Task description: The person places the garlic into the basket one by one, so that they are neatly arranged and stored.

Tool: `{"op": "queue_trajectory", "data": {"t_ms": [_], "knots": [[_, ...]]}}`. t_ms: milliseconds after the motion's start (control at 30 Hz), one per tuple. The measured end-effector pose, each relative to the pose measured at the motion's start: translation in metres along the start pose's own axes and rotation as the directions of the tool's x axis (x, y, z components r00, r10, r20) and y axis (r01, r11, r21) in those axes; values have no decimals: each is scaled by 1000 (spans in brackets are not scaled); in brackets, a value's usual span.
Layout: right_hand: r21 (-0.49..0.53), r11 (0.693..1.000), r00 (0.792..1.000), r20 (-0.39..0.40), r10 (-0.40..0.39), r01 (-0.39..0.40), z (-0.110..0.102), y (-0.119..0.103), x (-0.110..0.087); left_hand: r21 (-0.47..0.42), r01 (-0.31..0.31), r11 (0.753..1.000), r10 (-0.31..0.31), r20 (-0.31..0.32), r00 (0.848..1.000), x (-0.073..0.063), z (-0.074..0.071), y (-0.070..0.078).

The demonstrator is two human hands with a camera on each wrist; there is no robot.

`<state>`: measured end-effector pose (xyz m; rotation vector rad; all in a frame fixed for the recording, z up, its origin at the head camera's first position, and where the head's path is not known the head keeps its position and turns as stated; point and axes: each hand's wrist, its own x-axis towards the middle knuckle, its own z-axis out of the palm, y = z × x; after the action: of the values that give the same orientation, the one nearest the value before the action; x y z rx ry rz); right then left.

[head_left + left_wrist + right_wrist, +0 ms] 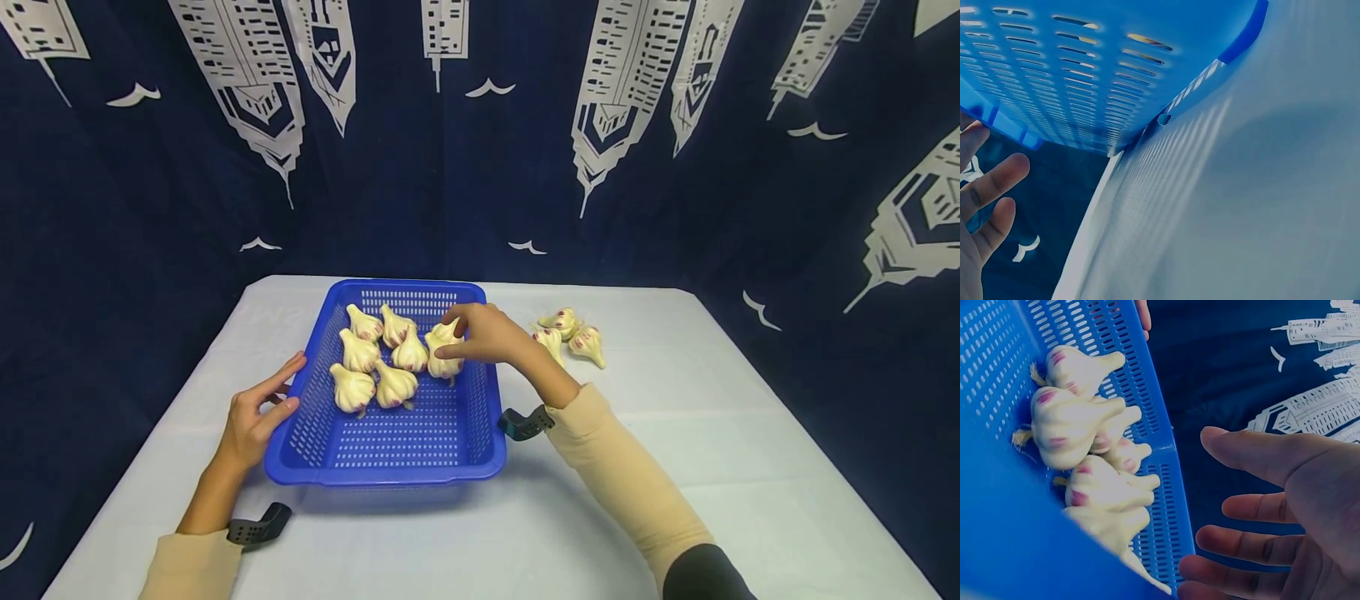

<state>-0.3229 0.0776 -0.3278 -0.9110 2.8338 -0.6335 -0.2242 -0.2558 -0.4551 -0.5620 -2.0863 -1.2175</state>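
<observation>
- At the left rim of the blue basket [386, 477], the left hand [257, 415] rests fingertips, fingers extended rather than wrapped round; presumably this steadies the basket.
- Inside the basket, garlic bulbs [352, 388] sit clustered toward the far half; the raised, perforated walls probably keep them from rolling out.
- Above the basket's right side, the right hand [491, 335] hangs with thumb and fingers spread wide, holding nothing; the spacing appears suited to one bulb.
- On the white table [750, 467], three loose bulbs [587, 343] lie right of the basket, likely for easy right-hand reach.
- Brands, labels, writing: none legible; the dark backdrop [442, 175] carries printed buildings and bird shapes.
</observation>
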Motion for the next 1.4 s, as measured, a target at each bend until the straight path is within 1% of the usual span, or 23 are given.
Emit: {"op": "queue_trajectory", "data": {"t_ms": [233,400,467,600,700,867,1033,1233,1400], "knots": [[17,1000,999,-32,1,0,-2,13,-7,5,8,1000,-8,2,1000,-1,0,-1],[35,999,998,-68,13,-11,-5,25,-11,7,1,1000,-1,6,1000,-2,0,-1],[49,999,997,-78,23,-19,-7,29,-13,13,-6,1000,5,11,1000,-2,0,-2],[89,994,993,-92,70,-61,-13,38,-17,22,-3,1000,2,18,1000,-1,-1,-1],[91,992,988,-122,95,-84,-16,46,-21,19,-2,1000,1,18,1000,-1,-1,0],[59,994,979,-182,97,-88,-20,65,-25,-10,2,1000,-2,2,1000,-1,0,1],[55,991,968,-216,129,-120,-23,83,-30,-15,-2,1000,2,-3,1000,-1,0,0],[95,981,951,-243,189,-170,-26,103,-39,-10,-14,1000,14,1,1000,-1,1,-2],[110,971,935,-267,232,-210,-27,120,-45,-19,0,1000,0,-9,1000,-2,1,-3]]}}
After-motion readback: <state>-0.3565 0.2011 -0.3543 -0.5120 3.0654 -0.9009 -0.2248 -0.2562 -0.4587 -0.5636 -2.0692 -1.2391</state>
